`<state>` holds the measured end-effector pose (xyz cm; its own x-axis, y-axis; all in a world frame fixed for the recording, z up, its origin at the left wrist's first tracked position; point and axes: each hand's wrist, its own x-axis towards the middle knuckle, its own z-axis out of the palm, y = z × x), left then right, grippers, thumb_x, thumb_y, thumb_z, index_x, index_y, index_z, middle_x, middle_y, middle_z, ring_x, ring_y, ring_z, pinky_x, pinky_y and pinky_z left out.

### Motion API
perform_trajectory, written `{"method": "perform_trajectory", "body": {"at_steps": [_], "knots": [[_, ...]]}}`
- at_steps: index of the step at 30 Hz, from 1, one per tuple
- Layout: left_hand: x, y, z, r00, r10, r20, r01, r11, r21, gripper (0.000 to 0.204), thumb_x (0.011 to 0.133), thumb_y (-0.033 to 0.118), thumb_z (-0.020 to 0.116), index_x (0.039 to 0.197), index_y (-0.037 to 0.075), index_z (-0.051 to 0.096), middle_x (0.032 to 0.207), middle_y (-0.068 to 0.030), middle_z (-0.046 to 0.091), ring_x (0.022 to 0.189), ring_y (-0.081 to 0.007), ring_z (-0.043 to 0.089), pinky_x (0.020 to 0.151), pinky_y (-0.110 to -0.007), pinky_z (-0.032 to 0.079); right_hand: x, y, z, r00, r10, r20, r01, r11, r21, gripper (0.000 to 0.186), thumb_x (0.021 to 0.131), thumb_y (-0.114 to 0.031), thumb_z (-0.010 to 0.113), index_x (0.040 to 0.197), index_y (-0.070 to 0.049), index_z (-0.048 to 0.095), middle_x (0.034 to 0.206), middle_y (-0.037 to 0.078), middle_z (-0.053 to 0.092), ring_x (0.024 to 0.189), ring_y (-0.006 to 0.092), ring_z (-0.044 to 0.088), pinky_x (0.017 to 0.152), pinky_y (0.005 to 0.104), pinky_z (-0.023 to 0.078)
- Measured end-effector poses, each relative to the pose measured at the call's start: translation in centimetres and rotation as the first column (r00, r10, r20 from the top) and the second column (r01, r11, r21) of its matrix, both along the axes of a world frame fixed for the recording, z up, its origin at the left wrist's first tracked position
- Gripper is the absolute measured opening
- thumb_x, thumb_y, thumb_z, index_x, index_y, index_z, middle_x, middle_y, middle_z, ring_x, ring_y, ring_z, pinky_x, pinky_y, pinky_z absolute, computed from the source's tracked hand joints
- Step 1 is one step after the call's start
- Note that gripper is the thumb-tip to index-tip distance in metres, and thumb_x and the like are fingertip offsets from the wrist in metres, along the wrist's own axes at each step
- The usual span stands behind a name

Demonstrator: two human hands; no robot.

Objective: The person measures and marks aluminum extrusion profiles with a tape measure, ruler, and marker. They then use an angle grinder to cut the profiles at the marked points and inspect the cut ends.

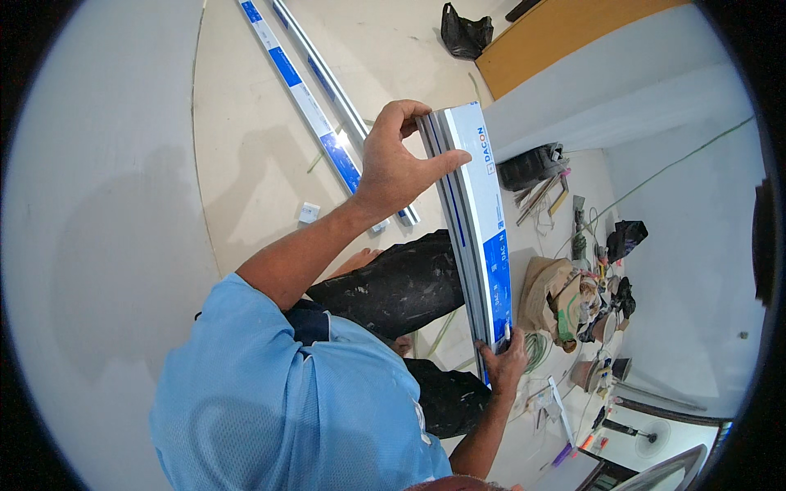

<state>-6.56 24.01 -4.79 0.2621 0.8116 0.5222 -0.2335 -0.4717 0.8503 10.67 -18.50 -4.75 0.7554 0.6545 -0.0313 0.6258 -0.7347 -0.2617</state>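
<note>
A long white profile [477, 196] with grey grooved sides and blue printed film slants in front of my body. Around its far end, my left hand [401, 159] is closed, its thumb lying across the white face and its fingers curled behind. Lower down, my right hand [505, 360] grips the near part of the same piece by its edges; some of those fingers are hidden behind it. Below the profile are my knees in dark, paint-specked trousers [389, 286].
Two similar long strips, one a profile [282, 65], lie on the pale floor at upper left, near a small white block [309, 213]. To the right are a black bag [532, 168], a tan sack [544, 295], scattered tools and a coiled green hose [536, 350]. A wooden panel [557, 37] stands beyond.
</note>
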Motion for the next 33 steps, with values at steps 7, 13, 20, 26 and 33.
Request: {"method": "perform_trajectory", "body": {"at_steps": [7, 13, 20, 26, 33], "knots": [[-0.1, 0.4, -0.3, 1.0, 0.004, -0.03, -0.002, 0.998, 0.068, 0.075, 0.09, 0.034, 0.097, 0.137, -0.004, 0.054, 0.124, -0.0207, 0.06, 0.125, -0.032, 0.069, 0.113, -0.048, 0.058, -0.1, 0.2, 0.3, 1.0, 0.011, -0.009, -0.011, 1.0, -0.005, 0.084, 0.073, -0.032, 0.102, 0.138, 0.004, 0.062, 0.125, 0.026, 0.072, 0.11, 0.0461, 0.074, 0.097, 0.053, 0.061], [-0.1, 0.1, 0.2, 1.0, 0.013, -0.005, -0.013, 0.999, 0.046, 0.074, 0.091, 0.033, 0.096, 0.138, -0.005, 0.053, 0.125, -0.0225, 0.061, 0.125, -0.0335, 0.07, 0.114, -0.049, 0.058, 0.0, -0.3, -0.2, 0.998, 0.059, 0.015, -0.06, 0.996, 0.062, 0.083, 0.073, -0.03, 0.103, 0.139, 0.002, 0.063, 0.125, 0.025, 0.073, 0.11, 0.0454, 0.075, 0.095, 0.0527, 0.061], [-0.3, 0.2, 0.5, 0.999, 0.002, -0.039, 0.001, 0.998, 0.061, 0.071, 0.092, 0.032, 0.095, 0.137, -0.005, 0.054, 0.124, -0.0227, 0.061, 0.123, -0.033, 0.072, 0.113, -0.05, 0.06, 0.1, -0.4, -0.3, 0.997, 0.066, 0.036, -0.069, 0.994, 0.082, 0.082, 0.073, -0.03, 0.103, 0.139, 0.001, 0.064, 0.125, 0.024, 0.073, 0.111, 0.0451, 0.074, 0.096, 0.0535, 0.06], [-0.7, 0.2, 0.9, 0.997, -0.003, -0.08, 0.011, 0.995, 0.102, 0.065, 0.095, 0.026, 0.092, 0.137, -0.004, 0.054, 0.125, -0.0214, 0.062, 0.123, -0.0312, 0.075, 0.112, -0.047, 0.063, 0.0, -0.5, -0.4, 0.999, 0.045, 0.007, -0.045, 0.996, 0.072, 0.082, 0.073, -0.029, 0.102, 0.138, 0.001, 0.064, 0.122, 0.025, 0.074, 0.11, 0.0456, 0.074, 0.097, 0.0529, 0.06], [-1.0, 0.2, 0.9, 0.995, -0.02, -0.101, 0.031, 0.994, 0.104, 0.062, 0.095, 0.024, 0.092, 0.137, -0.005, 0.055, 0.125, -0.0207, 0.063, 0.124, -0.0306, 0.075, 0.113, -0.046, 0.064, -0.2, -0.3, -0.6, 1.0, 0.028, 0.004, -0.028, 0.993, 0.115, 0.08, 0.073, -0.03, 0.101, 0.137, 0.001, 0.064, 0.122, 0.025, 0.075, 0.109, 0.0459, 0.074, 0.096, 0.0531, 0.06]]}}
